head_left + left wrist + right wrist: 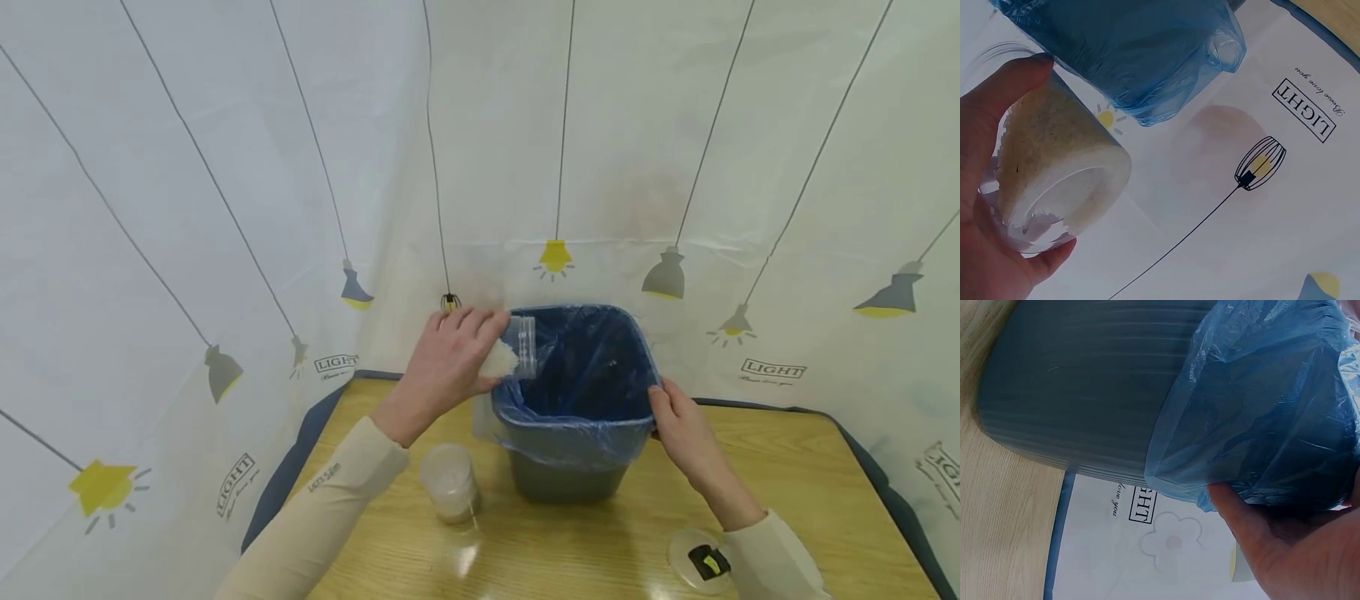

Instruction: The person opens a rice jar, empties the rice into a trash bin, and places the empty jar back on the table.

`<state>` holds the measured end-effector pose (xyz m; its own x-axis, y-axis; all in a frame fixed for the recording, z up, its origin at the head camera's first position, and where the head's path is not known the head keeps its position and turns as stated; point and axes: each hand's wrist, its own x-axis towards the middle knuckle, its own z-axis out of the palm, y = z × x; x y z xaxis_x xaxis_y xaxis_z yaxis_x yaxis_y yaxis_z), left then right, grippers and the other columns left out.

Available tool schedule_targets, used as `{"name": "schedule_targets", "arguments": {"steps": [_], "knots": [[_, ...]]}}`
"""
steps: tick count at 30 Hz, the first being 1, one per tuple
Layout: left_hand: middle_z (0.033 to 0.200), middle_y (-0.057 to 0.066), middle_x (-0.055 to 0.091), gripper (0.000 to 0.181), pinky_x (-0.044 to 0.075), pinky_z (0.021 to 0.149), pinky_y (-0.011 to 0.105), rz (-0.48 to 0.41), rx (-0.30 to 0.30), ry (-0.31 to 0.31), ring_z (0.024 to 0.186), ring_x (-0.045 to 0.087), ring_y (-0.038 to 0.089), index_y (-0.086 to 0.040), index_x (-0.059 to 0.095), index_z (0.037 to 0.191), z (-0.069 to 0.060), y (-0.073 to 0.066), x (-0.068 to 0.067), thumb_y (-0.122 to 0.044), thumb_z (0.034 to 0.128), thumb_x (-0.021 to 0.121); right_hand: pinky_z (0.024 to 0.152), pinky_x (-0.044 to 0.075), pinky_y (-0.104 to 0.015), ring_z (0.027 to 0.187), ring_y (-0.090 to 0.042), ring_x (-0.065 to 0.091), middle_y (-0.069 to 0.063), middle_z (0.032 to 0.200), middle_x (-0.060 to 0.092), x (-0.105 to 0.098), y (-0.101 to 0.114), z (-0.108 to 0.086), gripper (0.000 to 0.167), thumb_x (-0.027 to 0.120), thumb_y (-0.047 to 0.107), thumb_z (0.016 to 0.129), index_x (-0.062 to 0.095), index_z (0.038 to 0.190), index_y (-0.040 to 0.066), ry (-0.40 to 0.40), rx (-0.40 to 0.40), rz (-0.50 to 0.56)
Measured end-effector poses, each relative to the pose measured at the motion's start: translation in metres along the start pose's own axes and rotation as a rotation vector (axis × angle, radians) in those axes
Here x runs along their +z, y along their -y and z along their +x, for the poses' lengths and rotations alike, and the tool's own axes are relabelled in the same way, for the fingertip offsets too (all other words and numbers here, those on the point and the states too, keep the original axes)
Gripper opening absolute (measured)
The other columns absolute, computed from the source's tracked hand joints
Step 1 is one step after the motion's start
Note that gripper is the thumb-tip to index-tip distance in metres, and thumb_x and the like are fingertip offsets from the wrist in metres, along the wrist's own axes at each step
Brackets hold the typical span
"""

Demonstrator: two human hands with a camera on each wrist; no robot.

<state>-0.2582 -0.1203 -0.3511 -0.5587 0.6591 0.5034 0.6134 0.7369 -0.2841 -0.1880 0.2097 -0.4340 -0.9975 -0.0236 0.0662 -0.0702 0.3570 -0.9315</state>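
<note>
My left hand (448, 360) grips a clear jar (527, 347) tipped on its side, its mouth over the left rim of a bin (570, 479) lined with a blue bag (592, 442). Pale grains (1054, 134) lie inside the jar, in the left wrist view. My right hand (688, 437) holds the bin's right rim, thumb on top and fingers hidden behind. In the right wrist view the hand (1297, 550) presses the blue bag (1260, 425) against the grey ribbed bin wall (1085, 387).
Left of the bin, a clear container (450, 483) stands on the wooden table (390, 550). A round clear lid (681, 558) with a black and yellow piece (708, 562) lies near my right sleeve. White sheeting (495, 150) printed with lamps hangs behind and around the table.
</note>
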Motion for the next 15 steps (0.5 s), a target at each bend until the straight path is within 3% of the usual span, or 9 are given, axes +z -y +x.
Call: {"name": "schedule_targets", "arguments": {"steps": [15], "knots": [[0.132, 0.013, 0.061, 0.096, 0.048, 0.097, 0.052, 0.062, 0.092, 0.001, 0.119, 0.059, 0.034, -0.012, 0.051, 0.144, 0.0076, 0.0006, -0.0026, -0.046, 0.0667, 0.097, 0.081, 0.057, -0.026, 0.119, -0.037, 0.06, -0.036, 0.137, 0.054, -0.0004, 0.0017, 0.0003, 0.055, 0.026, 0.026, 0.114, 0.034, 0.154, -0.011, 0.01, -0.017, 0.001]]}}
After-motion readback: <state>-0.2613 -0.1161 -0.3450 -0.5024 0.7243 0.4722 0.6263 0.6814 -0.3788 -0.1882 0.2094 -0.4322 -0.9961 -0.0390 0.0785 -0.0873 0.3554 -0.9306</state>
